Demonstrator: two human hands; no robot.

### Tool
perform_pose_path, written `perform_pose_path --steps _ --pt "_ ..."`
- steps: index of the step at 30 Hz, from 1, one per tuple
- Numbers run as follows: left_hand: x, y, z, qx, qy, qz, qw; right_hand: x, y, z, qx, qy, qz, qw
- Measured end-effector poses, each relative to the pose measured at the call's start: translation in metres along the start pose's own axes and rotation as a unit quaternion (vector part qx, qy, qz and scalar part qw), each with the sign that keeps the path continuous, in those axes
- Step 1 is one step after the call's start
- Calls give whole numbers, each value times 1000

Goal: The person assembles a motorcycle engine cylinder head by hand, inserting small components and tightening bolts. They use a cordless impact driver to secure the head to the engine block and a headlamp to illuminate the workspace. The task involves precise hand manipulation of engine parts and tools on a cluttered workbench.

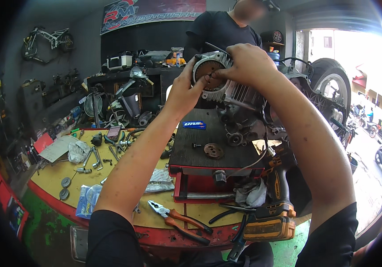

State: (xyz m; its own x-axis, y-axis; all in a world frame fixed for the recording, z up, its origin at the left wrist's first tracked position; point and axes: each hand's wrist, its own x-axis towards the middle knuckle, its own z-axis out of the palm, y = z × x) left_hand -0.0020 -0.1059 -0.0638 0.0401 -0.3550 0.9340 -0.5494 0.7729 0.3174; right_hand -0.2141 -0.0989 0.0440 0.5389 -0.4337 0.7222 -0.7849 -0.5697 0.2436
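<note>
A brown toothed sprocket (208, 71) sits in the round opening of the grey cylinder head (214, 95) on an engine. My left hand (187, 86) wraps the head's left side, its thumb pressed near the sprocket's middle. From the right, my right hand (249, 64) curls over the top of the head, and its thumb meets the left thumb at the sprocket. Whatever small part lies under the thumbs is hidden. A thin metal rod (216, 48) sticks out beside my right fingers. Below, on a dark bench top (183, 149), lie a round slotted plate (213, 151) and a black bolt (196, 145).
Orange-handled pliers (179, 221) lie at the front of the yellow table (57, 178). A yellow-black cordless drill (273, 211) stands at right. Sockets and wrenches (95, 158) are spread at left. A person in black (226, 31) stands behind the engine; a motorcycle wheel (333, 84) is beyond.
</note>
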Motion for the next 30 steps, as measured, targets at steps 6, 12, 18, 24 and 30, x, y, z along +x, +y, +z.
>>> perform_pose_path --steps 6,12,18,24,30 --pt "6 5 -7 -11 -33 -12 999 2 -3 0 -8 -6 16 1000" --pt "8 17 -5 25 -43 -45 998 4 6 1 -12 -10 -4 1000" --pt "9 10 -10 23 -44 -14 999 3 5 4 -2 9 -10 1000" --pt "12 10 -11 26 -47 17 998 3 7 2 5 4 -2 1000" --pt "8 12 -8 9 -26 3 1000 5 7 -1 7 0 -14 1000"
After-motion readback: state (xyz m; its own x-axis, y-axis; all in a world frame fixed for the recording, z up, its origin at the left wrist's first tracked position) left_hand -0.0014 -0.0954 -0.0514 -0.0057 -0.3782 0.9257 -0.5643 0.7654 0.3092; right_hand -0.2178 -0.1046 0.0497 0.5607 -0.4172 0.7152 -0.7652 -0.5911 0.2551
